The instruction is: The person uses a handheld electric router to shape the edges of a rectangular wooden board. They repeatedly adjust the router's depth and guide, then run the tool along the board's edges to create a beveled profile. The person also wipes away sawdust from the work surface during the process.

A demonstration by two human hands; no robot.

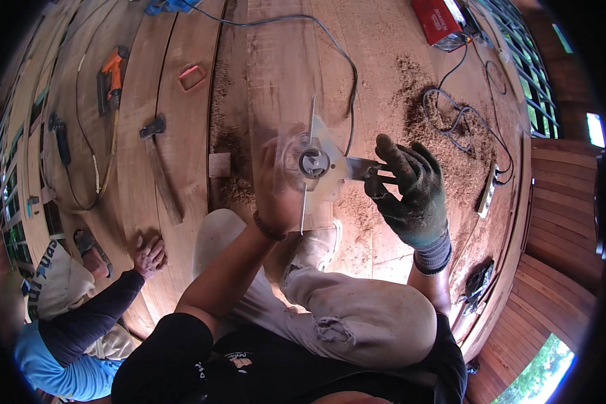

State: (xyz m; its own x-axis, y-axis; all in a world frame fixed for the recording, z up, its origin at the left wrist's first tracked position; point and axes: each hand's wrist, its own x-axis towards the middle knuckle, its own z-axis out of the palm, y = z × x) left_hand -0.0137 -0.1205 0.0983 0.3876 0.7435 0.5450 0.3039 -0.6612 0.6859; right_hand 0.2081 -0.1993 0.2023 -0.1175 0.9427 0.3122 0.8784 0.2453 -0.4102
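Observation:
My bare left hand (pixel 277 195) is closed round the body of a trim router, partly hidden behind its clear base plate (pixel 286 145). The router is tipped so its underside faces me, with the round opening and collet (pixel 313 163) showing. A pale triangular plate (pixel 326 151) and a thin metal strip (pixel 313 114) lie across that base. From its right side sticks out a metal bracket (pixel 360 168). My right hand (pixel 417 202), in a dark, dusty work glove, has thumb and fingers closed about the bracket's outer end.
Sawdust (pixel 475 138) lies on the wooden planks. At left are a hatchet (pixel 161 168), an orange power tool (pixel 114 74) and an angle grinder (pixel 60 141). A co-worker's hand (pixel 149 257) rests nearby. A red machine (pixel 441 23), cables and a power strip (pixel 488 192) are at right.

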